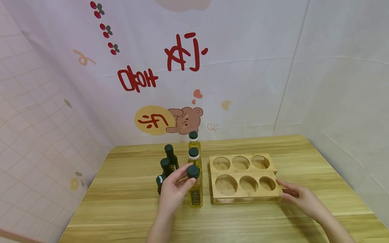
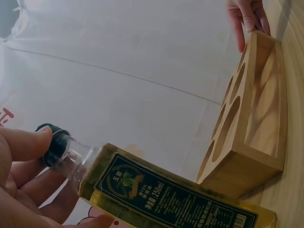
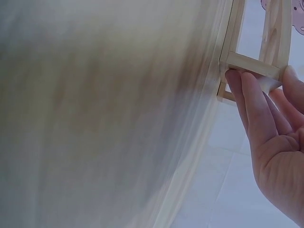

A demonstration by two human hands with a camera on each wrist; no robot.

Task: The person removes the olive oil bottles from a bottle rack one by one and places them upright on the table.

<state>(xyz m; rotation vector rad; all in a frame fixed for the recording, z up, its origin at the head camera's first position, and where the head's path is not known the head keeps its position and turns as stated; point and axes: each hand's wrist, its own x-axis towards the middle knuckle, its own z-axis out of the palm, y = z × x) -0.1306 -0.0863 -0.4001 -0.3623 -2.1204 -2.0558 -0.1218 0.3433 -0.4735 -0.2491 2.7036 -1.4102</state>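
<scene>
My left hand (image 1: 174, 192) grips a square glass oil bottle (image 1: 196, 197) by its dark green cap, thumb and fingers on either side. The left wrist view shows yellow oil and a dark green label on this bottle (image 2: 156, 190), which stands upright on the table. To its right sits a two-step wooden bottle rack (image 1: 243, 199) with round holes in both levels, none filled. My right hand (image 1: 304, 199) holds the rack's right end, fingers against the side and thumb at the front corner. The right wrist view shows these fingers (image 3: 259, 109) on the rack's end (image 3: 251, 64).
Two more yellow oil bottles (image 1: 193, 153) line up behind the gripped one. Left of them stand several dark bottles (image 1: 170, 157), one partly behind my left hand. The wooden table (image 1: 121, 202) meets a white printed curtain (image 1: 243, 84) at the back.
</scene>
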